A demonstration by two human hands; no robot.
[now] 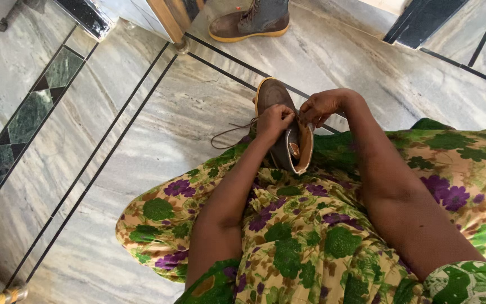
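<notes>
From my remote seat I see both hands meeting over a brown suede ankle boot with a yellow sole edge and tan lining (284, 126), which rests on the lap, on a floral dress in green, purple and cream (305, 225), its toe pointing to twelve o'clock out over the grey marble floor with dark inlaid lines (158, 129). The left hand (274, 122) sits on the boot's upper at its nine o'clock side, fingers curled together into a closed grip over the lacing area; I take it to be pinched on the thin brown lace (230, 133), whose loose loop trails out toward nine o'clock from that hand, just above the floor and the dress hem. The right hand (319, 107) is at the boot's two o'clock, touching the collar edge, its fingertips drawn together near the left hand's knuckles; what exactly that grip is clamped on I cannot tell, as the fingers hide it. The boot's open mouth faces six o'clock, toward me, lying below and between the two hands. Well apart, at twelve o'clock near the top edge, a matching second brown boot with a yellow sole (250, 23) stands upright on the floor beside a wooden post (171, 19).
</notes>
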